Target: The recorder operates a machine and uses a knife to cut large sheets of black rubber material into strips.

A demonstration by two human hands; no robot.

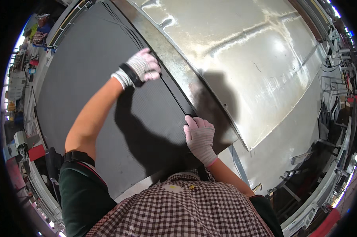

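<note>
- The left hand (143,66), in a white knit glove with a dark wrist strap, is curled with its fingers bent down onto a black strip (174,94) that runs along the edge of a large dark ribbed panel (87,91); it presses or pinches the strip, though I cannot tell whether the fingers close fully around it.
- The right hand (200,136), also in a white knit glove, lies lower on the same strip, fingers together and pointing up along it, palm down and flat rather than clenched.
- The black strip sits in the seam between the dark ribbed panel and a big shiny metal sheet (241,51), reaching from the far upper part of the view down past the right hand.
- The metal sheet has a grey folded border (178,67) just beside the strip, and its surface shows weld-like lines and bright glare.
- The dark panel lies flat, spreading left of both hands, with the person's shadow across it.
- A checked shirt (178,213) and dark sleeves fill the lower edge.
- Cluttered workshop racks (336,118) stand at the right rim.
</note>
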